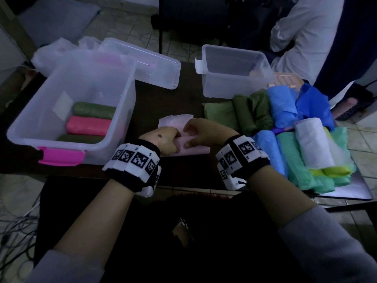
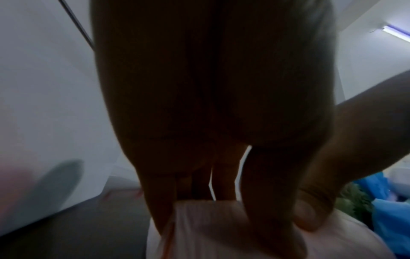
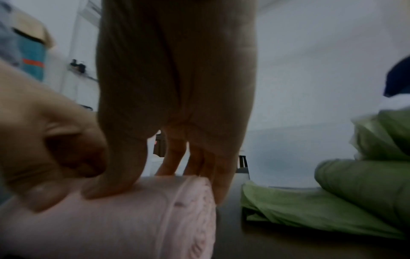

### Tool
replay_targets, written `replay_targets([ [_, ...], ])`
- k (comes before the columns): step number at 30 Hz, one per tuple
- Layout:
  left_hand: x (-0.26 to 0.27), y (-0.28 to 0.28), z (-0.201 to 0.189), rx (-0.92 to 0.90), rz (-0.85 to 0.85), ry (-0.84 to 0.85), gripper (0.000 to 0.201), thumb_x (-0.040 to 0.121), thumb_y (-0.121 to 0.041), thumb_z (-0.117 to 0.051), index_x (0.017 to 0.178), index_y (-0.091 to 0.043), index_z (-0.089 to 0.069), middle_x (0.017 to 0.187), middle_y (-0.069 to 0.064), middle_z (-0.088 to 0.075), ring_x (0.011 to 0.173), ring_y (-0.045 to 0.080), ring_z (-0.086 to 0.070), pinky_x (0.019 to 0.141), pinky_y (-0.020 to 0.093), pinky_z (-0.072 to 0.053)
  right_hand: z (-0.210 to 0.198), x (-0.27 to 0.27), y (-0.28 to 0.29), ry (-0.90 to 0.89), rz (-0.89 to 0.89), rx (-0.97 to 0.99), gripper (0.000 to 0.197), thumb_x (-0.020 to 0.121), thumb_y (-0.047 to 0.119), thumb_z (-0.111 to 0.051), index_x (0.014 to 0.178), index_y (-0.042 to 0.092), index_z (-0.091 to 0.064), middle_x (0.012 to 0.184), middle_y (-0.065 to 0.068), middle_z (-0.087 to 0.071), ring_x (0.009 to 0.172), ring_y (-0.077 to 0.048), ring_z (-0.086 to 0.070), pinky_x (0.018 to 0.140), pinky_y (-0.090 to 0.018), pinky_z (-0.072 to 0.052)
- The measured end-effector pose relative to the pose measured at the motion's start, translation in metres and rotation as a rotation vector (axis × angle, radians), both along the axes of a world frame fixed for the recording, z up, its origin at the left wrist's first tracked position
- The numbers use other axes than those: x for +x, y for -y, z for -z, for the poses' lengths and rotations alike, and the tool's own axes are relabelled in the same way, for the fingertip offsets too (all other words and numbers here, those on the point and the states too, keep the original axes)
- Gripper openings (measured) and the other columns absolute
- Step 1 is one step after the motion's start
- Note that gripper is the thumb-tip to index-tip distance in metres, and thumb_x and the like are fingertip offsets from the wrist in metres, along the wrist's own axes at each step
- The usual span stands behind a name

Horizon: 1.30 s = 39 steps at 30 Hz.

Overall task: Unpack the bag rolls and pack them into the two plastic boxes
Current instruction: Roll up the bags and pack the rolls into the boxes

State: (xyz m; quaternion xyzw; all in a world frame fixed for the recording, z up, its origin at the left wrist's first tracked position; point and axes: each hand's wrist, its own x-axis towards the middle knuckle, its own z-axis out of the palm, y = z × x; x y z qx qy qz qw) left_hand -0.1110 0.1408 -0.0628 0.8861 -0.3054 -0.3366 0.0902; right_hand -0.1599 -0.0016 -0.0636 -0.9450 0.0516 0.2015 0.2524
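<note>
A pale pink bag roll lies on the dark table in front of me, with its loose end spread out behind it. Both hands rest on top of it. My left hand curls its fingers over the roll's left part. My right hand curls over the right part, fingertips pressing into it. The large clear box at the left holds a green roll, a pink roll and a dark green roll. The small clear box stands behind at the right, with no rolls inside.
A heap of rolls lies at the right: light green, dark green, blue, teal, white, yellow. A clear lid lies behind the large box. A person in white sits behind the table.
</note>
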Motion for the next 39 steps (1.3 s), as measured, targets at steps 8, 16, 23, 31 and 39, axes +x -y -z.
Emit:
replay_targets([
  [8, 0.014, 0.001, -0.003, 0.016, -0.032, -0.059, 0.046, 0.091, -0.023, -0.054, 0.137, -0.022, -0.045, 0.122, 0.006, -0.057, 0.110, 0.021, -0.054, 0.092, 0.033, -0.046, 0.005, -0.026, -0.026, 0.158, -0.101, -0.251, 0.051, 0.090, 0.026, -0.057, 0.136, 0.011, -0.041, 0.132, -0.010, -0.046, 0.120, -0.025, -0.043, 0.099, -0.033, -0.036],
  [16, 0.011, -0.009, -0.006, -0.241, -0.157, 0.097, 0.043, 0.082, -0.022, -0.069, 0.123, -0.018, -0.057, 0.133, 0.002, -0.050, 0.120, 0.015, -0.049, 0.092, 0.026, -0.036, 0.020, -0.022, -0.031, 0.151, -0.146, -0.401, 0.069, 0.081, 0.025, -0.063, 0.139, 0.008, -0.030, 0.138, -0.012, -0.039, 0.128, -0.028, -0.037, 0.111, -0.038, -0.026],
  [23, 0.003, -0.013, -0.005, -0.240, -0.107, 0.137, 0.054, 0.073, -0.008, -0.076, 0.122, -0.017, -0.057, 0.124, 0.006, -0.057, 0.112, 0.019, -0.055, 0.093, 0.030, -0.044, 0.020, -0.010, -0.028, 0.126, -0.116, -0.390, 0.068, 0.082, 0.036, -0.066, 0.134, 0.007, -0.032, 0.134, -0.012, -0.043, 0.124, -0.029, -0.040, 0.103, -0.041, -0.031],
  [31, 0.006, -0.016, -0.010, -0.184, -0.067, 0.005, 0.045, 0.074, -0.015, -0.077, 0.117, -0.020, -0.062, 0.116, 0.001, -0.060, 0.103, 0.014, -0.055, 0.085, 0.027, -0.045, 0.009, -0.005, -0.021, -0.015, -0.129, -0.287, 0.074, 0.064, 0.040, -0.082, 0.123, 0.016, -0.044, 0.136, -0.008, -0.030, 0.127, -0.027, -0.029, 0.104, -0.041, -0.034],
  [39, 0.008, -0.015, -0.010, -0.167, -0.055, -0.013, 0.048, 0.078, -0.015, -0.073, 0.123, -0.020, -0.059, 0.125, 0.003, -0.057, 0.113, 0.017, -0.054, 0.086, 0.027, -0.043, 0.010, 0.012, -0.017, -0.140, -0.124, -0.324, 0.109, 0.051, 0.053, -0.085, 0.140, 0.021, -0.029, 0.136, -0.003, -0.039, 0.126, -0.026, -0.034, 0.100, -0.042, -0.035],
])
